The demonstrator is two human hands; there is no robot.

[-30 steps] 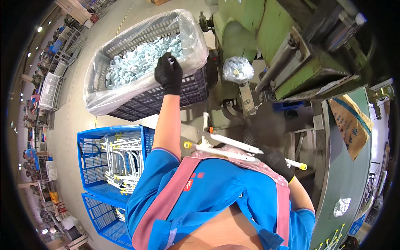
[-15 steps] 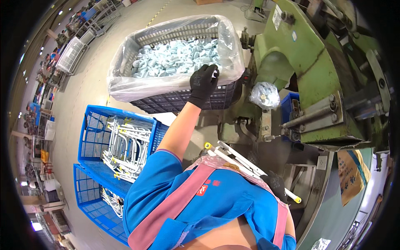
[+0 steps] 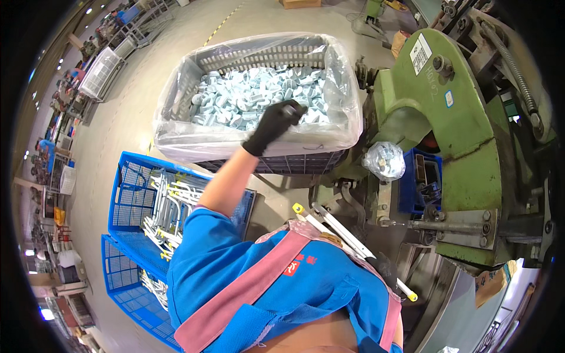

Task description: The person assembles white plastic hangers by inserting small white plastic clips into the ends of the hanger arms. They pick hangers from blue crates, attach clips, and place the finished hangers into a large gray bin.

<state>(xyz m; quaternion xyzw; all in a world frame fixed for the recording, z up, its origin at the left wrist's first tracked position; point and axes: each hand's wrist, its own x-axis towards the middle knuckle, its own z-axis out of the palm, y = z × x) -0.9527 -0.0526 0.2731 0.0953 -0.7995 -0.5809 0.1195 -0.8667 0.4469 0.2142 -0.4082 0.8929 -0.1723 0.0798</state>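
Left hand [image 3: 275, 126], black knit glove, is over the near half of the lined crate; fingers curled, pale glint at the fingertips. Can't tell if it's a part or glove, so grip unconfirmed.

Right hand [image 3: 385, 269], also dark glove, sits low at the apron, against white tubes [image 3: 345, 231]. Fingers mostly hidden, can't tell how far closed. Tubes: slim, smooth, straight as far as visible, yellow end caps; middles partly covered by apron and glove.

Pale blue-grey parts [image 3: 259, 97]: small, chunky, matte, heaped in the dark slotted plastic crate [image 3: 273, 165]. Clear wrinkled liner [image 3: 200, 147] folds over the rim, blurring the wall.

Left: blue mesh basket [image 3: 126, 197] of bent white tubes, partly behind the sleeve.

Right: green machine [image 3: 459, 129], painted metal, worn, cut off by the dark lens rim. Crinkled clear-plastic bundle [image 3: 384, 161] beside it, contents unreadable.
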